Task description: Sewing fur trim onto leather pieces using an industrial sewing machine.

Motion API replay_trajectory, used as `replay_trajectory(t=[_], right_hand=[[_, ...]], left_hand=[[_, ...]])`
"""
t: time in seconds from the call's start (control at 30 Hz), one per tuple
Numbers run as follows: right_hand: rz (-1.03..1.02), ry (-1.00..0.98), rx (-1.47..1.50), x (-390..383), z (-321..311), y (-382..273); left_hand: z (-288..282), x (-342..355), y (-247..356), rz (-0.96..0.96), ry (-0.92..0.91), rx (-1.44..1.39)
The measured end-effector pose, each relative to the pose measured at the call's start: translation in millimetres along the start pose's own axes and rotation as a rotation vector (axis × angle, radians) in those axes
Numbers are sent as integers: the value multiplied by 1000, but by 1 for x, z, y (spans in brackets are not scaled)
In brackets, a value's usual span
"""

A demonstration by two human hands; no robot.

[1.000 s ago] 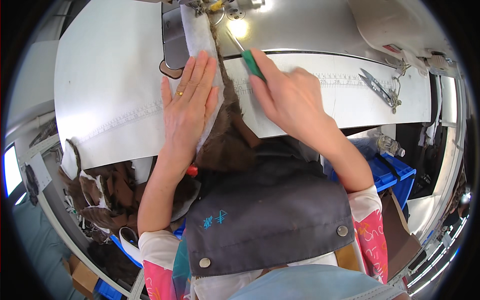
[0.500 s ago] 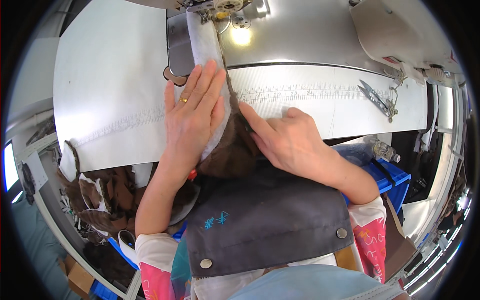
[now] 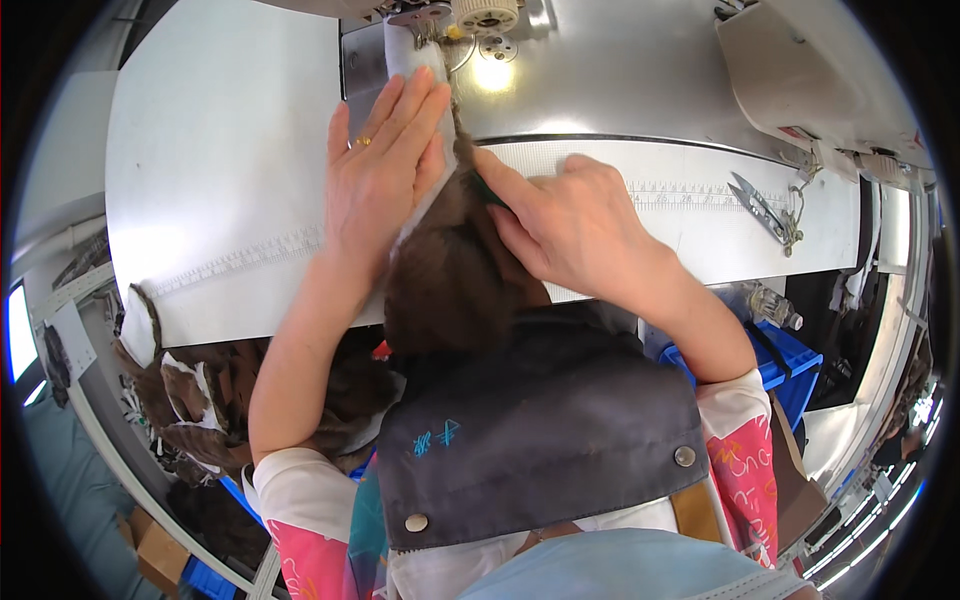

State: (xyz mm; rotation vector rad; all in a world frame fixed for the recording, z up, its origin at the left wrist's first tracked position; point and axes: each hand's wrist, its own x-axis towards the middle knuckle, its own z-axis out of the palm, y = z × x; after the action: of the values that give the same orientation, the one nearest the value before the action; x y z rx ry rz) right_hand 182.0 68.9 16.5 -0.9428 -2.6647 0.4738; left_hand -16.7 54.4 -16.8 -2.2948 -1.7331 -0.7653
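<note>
A long strip of brown plush fabric (image 3: 445, 285) with a white backing runs from under the sewing machine's presser foot (image 3: 424, 36) toward my lap. My left hand (image 3: 385, 165), with a ring on one finger, lies flat on the white side, fingers stretched toward the needle area. My right hand (image 3: 575, 220) is at the strip's right edge, its index finger extended against the plush and its other fingers curled. A bit of dark green shows between its thumb and index finger; most of it is hidden. The fabric's near end hangs over the table edge.
Thread snips (image 3: 762, 210) lie on the right of the white table (image 3: 220, 180), which bears printed rulers. Brown plush pieces (image 3: 215, 395) are heaped below its left edge. A blue crate (image 3: 790, 360) and a clear bottle (image 3: 770, 303) are at lower right.
Both hands have slid away from me toward the machine, along with the plush strip. Less of the white backing shows between my left fingers and the presser foot.
</note>
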Motion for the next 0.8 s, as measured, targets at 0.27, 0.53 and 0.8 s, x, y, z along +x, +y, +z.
replay_trajectory(t=[0.27, 0.53, 0.8], right_hand=[[232, 23, 502, -49, -28, 5], [116, 27, 517, -41, -21, 16], [3, -81, 452, -47, -23, 6]], left_hand=[[1, -2, -10, -112, -80, -149], [-2, -2, -10, -153, -133, -198], [-15, -8, 3, -212, -212, -226]])
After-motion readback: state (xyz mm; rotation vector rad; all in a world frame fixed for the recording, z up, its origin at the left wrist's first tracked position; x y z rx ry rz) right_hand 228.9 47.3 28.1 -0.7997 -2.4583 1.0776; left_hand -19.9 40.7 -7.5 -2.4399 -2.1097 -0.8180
